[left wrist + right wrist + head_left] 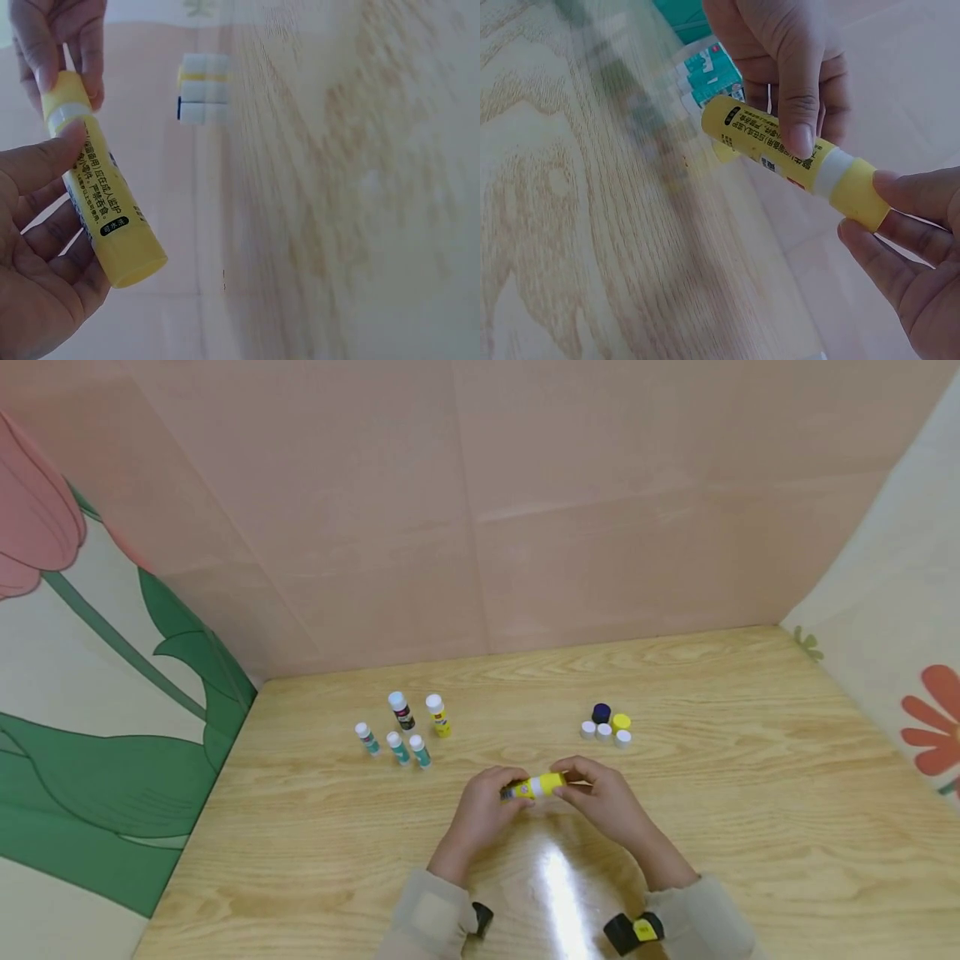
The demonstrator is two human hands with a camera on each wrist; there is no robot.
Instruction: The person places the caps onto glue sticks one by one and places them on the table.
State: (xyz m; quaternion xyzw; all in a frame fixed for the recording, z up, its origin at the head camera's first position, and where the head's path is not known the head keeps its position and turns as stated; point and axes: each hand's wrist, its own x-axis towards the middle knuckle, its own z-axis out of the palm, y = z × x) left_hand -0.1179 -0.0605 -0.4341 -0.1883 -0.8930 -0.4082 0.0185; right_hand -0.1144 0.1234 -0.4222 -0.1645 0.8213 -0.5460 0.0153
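Note:
A yellow glue stick (pixel 522 790) with printed dark lettering lies across between both hands above the wooden table. My left hand (pixel 486 806) grips its body, thumb on the near side and fingers curled around behind. At the other end, my right hand (pixel 606 800) pinches the yellow cap (pixel 857 196) between thumb and fingertips. A white band (pixel 69 114) shows between cap and body. In the right wrist view, part of the body is covered by the left thumb.
Back left on the table (pixel 315 843) stand several white-topped glue sticks: a black one (pixel 402 713), a yellow one (pixel 438 717) and smaller teal ones (pixel 398 749). Right of them sit loose caps: dark blue (pixel 602 713), yellow (pixel 621 722) and white (pixel 623 739). Cloth walls (pixel 480 527) border the table.

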